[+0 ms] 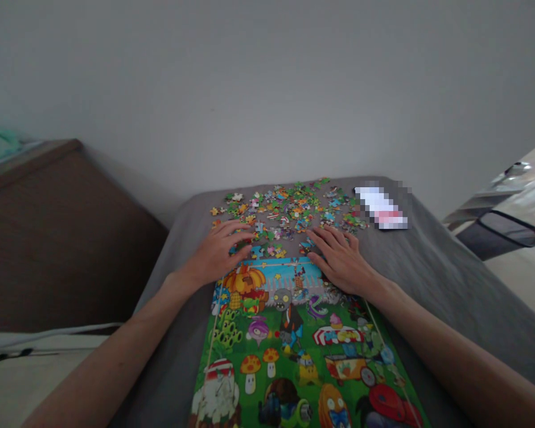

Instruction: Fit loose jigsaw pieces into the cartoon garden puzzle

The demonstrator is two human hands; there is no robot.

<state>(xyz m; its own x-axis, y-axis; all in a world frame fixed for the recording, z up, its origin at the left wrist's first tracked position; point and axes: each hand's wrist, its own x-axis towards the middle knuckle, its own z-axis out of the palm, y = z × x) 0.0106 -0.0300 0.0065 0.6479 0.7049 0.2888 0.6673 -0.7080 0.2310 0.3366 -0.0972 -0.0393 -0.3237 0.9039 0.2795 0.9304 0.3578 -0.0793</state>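
A green cartoon-printed puzzle board (289, 362) lies on a grey blanket (432, 291), its long axis running straight away from the person, while the left hand (216, 255) and right hand (343, 261), both spread wide with no piece showing in either, rest at its far edge, fingertips among the loose jigsaw pieces (285, 211) scattered beyond.

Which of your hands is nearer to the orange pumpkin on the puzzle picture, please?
Left: the left hand lies beside the orange pumpkin, at its upper left. The right hand is well off to its right.
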